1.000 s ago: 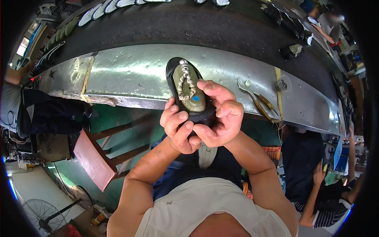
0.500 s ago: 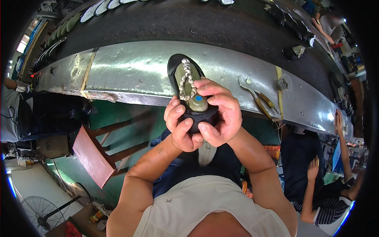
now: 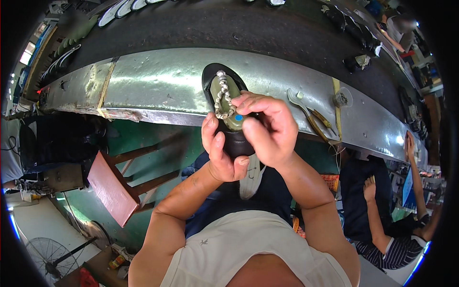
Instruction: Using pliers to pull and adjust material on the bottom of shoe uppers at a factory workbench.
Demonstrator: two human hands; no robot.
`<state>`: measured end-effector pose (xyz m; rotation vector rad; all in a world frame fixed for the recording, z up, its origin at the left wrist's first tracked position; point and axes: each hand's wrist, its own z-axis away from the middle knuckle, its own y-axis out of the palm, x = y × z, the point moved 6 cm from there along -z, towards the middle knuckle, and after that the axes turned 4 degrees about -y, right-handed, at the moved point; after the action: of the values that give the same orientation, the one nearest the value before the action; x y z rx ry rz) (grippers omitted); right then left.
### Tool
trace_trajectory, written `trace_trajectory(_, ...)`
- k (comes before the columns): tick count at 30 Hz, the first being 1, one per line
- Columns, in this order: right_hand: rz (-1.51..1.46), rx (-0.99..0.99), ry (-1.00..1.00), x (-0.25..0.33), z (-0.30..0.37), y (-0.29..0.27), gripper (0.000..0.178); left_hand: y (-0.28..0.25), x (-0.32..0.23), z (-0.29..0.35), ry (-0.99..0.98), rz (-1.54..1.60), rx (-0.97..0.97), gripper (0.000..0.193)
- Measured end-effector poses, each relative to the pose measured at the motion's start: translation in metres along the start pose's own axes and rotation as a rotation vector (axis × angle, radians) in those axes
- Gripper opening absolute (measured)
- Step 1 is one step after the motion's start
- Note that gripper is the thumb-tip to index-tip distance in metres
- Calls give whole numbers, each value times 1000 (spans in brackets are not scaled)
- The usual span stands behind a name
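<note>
A black shoe upper (image 3: 209, 79) sits over an olive-green shoe last (image 3: 234, 122) held in front of me at the bench edge. The last has a blue dot, and a knotted cord loop (image 3: 221, 93) lies on it. My left hand (image 3: 219, 152) grips the black heel part (image 3: 236, 144), fingers along its left side and thumb underneath. On the other side my right hand (image 3: 271, 125) has its fingers curled on the shoe's right edge and its thumb bent over the last. A pale grey sole-shaped piece (image 3: 250, 182) shows below my hands, partly hidden.
Pincers with yellow handles (image 3: 315, 119) and a clear tub of small bits (image 3: 342, 99) lie to the right on the metal-topped bench (image 3: 158, 71). Shoe parts line the dark belt (image 3: 191, 28) beyond. A pink-topped stool (image 3: 113, 189) stands left; a person (image 3: 382, 225) sits right.
My right thumb has come up from beneath the heel to the last's right side. The black heel material now looks smoother, and the shoe has shifted slightly away from me.
</note>
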<state>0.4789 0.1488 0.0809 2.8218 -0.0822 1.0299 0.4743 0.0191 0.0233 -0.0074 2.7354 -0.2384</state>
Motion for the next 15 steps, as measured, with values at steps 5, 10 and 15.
trace_trajectory(5, -6, -154, 47, -10, 5, -8, 14, 5, 4, 1, -82, 36, 72, 78)
trace_trajectory(10, -6, 14, 424, -24, 19, -9, 80, 8, 14, 0, -54, 83, 117, 83)
trace_trajectory(15, -52, -100, 693, -21, 19, -34, 85, 16, 7, 0, -85, 240, 189, 83)
